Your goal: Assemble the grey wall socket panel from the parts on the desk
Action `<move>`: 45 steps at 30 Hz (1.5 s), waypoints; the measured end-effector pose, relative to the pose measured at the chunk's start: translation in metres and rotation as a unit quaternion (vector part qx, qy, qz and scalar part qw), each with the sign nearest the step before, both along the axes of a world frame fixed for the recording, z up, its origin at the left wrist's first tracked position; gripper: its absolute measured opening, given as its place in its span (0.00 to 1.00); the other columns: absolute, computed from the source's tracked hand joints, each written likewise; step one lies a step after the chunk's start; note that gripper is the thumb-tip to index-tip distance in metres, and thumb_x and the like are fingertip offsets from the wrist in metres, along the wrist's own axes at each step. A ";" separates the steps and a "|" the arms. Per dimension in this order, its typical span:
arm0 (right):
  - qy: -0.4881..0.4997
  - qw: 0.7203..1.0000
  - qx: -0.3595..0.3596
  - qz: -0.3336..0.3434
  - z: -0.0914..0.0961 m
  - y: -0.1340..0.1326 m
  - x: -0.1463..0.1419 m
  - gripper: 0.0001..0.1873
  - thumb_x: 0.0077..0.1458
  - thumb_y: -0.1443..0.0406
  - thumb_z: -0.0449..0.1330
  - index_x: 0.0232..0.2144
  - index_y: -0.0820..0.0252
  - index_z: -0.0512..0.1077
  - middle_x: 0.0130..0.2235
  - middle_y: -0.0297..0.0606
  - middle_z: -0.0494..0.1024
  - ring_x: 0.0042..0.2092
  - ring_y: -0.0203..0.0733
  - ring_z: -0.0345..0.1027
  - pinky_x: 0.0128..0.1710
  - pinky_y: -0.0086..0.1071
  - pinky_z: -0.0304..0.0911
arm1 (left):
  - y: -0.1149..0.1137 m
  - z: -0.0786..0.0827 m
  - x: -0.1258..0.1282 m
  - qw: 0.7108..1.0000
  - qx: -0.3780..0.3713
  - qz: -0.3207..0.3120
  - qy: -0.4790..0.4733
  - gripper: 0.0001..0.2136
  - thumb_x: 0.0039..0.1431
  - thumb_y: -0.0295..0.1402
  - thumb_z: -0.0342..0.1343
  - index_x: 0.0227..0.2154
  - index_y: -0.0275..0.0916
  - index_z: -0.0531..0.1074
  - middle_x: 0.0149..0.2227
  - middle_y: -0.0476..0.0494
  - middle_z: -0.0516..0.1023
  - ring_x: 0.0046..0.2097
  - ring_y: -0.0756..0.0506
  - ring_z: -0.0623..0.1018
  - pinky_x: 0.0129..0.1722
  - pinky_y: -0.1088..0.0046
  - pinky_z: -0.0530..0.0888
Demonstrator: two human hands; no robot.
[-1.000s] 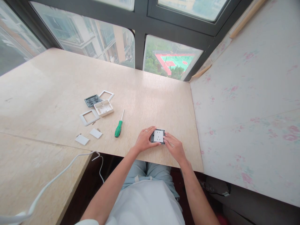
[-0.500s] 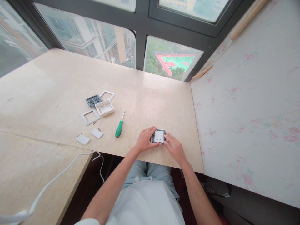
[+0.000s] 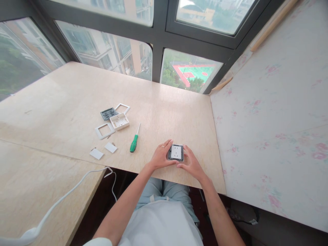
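Note:
A wall socket [image 3: 176, 152] with a white five-hole face and a dark grey surround is near the front edge of the table, its face turned up. My left hand [image 3: 162, 155] grips its left side, fingers at the far corner and thumb along the near edge. On the right side my right hand [image 3: 191, 162] holds it the same way, fingers at the far right corner and thumb at the near edge. The socket's underside is hidden. Left of my hands lies a green-handled screwdriver [image 3: 134, 142], its shaft pointing toward the window.
Further left lie a white back box [image 3: 119, 125], a dark grey switch module [image 3: 106, 113], white frames [image 3: 113, 129] and two white plates [image 3: 96, 153]. A white cable [image 3: 77, 184] hangs by the table's left corner. A papered wall [image 3: 269, 119] bounds the right side.
My right fingers have shifted from the socket's face to its right edge, leaving more of the socket showing. The view has tilted slightly.

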State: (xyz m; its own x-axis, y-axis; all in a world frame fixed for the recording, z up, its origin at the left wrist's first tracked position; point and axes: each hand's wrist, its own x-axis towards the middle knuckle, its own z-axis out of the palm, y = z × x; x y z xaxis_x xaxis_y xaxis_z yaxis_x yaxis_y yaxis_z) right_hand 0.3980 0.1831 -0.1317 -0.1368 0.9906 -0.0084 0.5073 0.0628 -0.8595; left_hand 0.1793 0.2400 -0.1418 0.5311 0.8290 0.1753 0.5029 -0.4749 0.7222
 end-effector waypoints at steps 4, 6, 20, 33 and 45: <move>-0.027 0.999 -0.023 0.034 0.000 0.008 0.003 0.56 0.46 0.53 0.71 0.70 0.46 0.46 0.71 0.46 0.49 0.71 0.57 0.41 0.67 0.56 0.46 | 0.001 -0.001 -0.001 1.000 -0.008 -0.007 -0.001 0.51 0.48 0.56 0.64 0.68 0.37 0.49 0.69 0.28 0.55 0.69 0.34 0.58 0.65 0.52 0.59; -0.031 0.998 -0.026 0.043 0.000 0.011 0.005 0.55 0.47 0.53 0.71 0.70 0.47 0.46 0.71 0.45 0.50 0.71 0.55 0.42 0.68 0.55 0.45 | 0.001 -0.001 -0.001 1.000 -0.014 -0.013 -0.006 0.48 0.48 0.52 0.66 0.67 0.39 0.51 0.67 0.29 0.59 0.68 0.34 0.60 0.65 0.51 0.59; -0.020 0.998 -0.019 0.049 -0.004 0.021 0.014 0.51 0.44 0.58 0.72 0.67 0.50 0.55 0.68 0.46 0.59 0.68 0.55 0.52 0.66 0.54 0.50 | 0.005 -0.006 -0.002 0.999 -0.042 -0.005 -0.034 0.47 0.43 0.52 0.69 0.64 0.41 0.58 0.64 0.32 0.66 0.65 0.33 0.66 0.65 0.51 0.60; -0.055 0.995 0.019 0.080 -0.001 0.023 0.014 0.48 0.45 0.52 0.71 0.65 0.48 0.59 0.67 0.46 0.59 0.69 0.55 0.50 0.68 0.54 0.46 | 0.011 -0.003 -0.008 0.994 -0.088 -0.038 -0.052 0.47 0.45 0.53 0.68 0.66 0.44 0.55 0.67 0.34 0.60 0.67 0.33 0.62 0.65 0.50 0.58; 0.003 0.998 0.001 0.059 -0.003 0.021 0.010 0.47 0.45 0.56 0.72 0.64 0.51 0.58 0.68 0.50 0.55 0.70 0.56 0.47 0.64 0.54 0.54 | 0.012 0.002 -0.009 0.988 -0.115 -0.027 -0.095 0.44 0.42 0.50 0.71 0.61 0.45 0.62 0.64 0.36 0.66 0.64 0.34 0.66 0.64 0.51 0.59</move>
